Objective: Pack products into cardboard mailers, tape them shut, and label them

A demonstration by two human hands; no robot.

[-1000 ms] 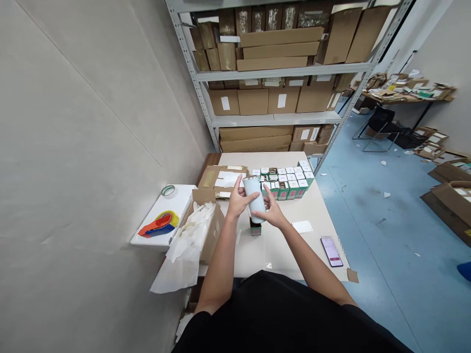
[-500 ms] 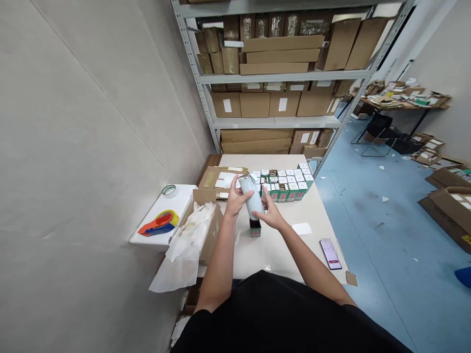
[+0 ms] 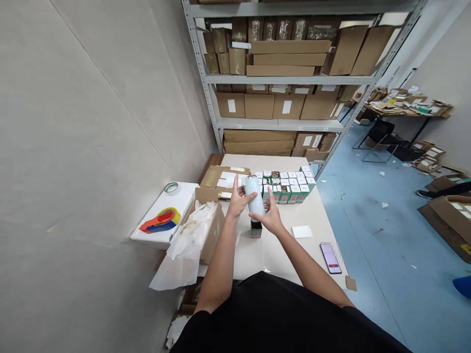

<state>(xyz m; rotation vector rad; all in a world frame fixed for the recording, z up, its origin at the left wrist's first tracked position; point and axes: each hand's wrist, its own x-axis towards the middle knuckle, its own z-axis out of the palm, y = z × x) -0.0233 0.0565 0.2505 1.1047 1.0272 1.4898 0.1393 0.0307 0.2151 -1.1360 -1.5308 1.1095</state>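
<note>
A pale blue bottle point(image 3: 253, 195), slightly tilted, is held between both hands over the table. My left hand point(image 3: 240, 198) grips its left side, thumb across the front. My right hand point(image 3: 269, 214) is closed round its lower right side, with the thumb near the base. Just below the bottle's base stands a small green carton point(image 3: 256, 231) with a dark open top, partly hidden by the bottle. Behind my hands are rows of green and white cartons point(image 3: 294, 189), a few with their tops open.
A cardboard box with white wrapping point(image 3: 211, 225) stands left, beside a tape dispenser point(image 3: 161, 220) on a white box. A flat carton point(image 3: 217, 177) lies at the back left. A white card point(image 3: 302, 231) and a phone point(image 3: 330, 258) lie right. Loaded shelves point(image 3: 279, 124) rise behind the table point(image 3: 287, 255).
The bottle has turned a little more upright in my hands, still above the small carton. The view has shifted slightly, and a person's foot now shows at the far right.
</note>
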